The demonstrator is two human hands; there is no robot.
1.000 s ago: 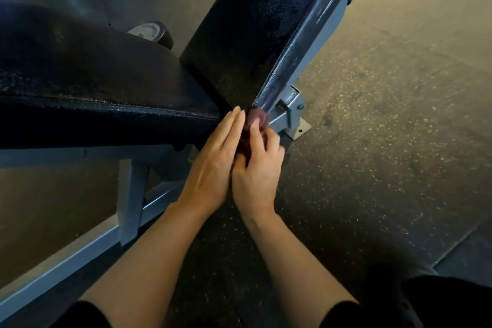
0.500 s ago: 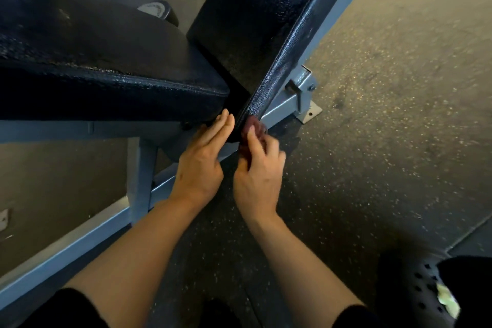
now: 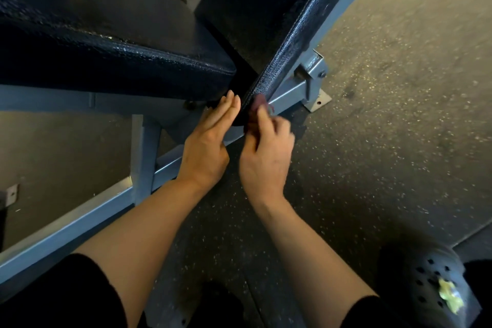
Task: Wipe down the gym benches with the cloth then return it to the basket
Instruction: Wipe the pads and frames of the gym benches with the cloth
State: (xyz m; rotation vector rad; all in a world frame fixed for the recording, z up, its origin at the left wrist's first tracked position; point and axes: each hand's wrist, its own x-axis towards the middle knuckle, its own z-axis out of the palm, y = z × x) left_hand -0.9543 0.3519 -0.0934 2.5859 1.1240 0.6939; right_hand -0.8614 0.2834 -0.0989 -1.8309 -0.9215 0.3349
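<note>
At the backrest pad's (image 3: pixel 269 21) lower corner, right hand (image 3: pixel 266 152) pinching reddish cloth (image 3: pixel 259 102), left hand (image 3: pixel 207 146) flat, fingers straight

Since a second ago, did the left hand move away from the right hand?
Yes. The left hand slid left toward the seat pad, away from the right hand.

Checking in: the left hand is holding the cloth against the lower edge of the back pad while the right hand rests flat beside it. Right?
Hands swapped. In the head view the right hand pinches the cloth against the back pad lower edge; the left hand rests flat beside it.
</note>
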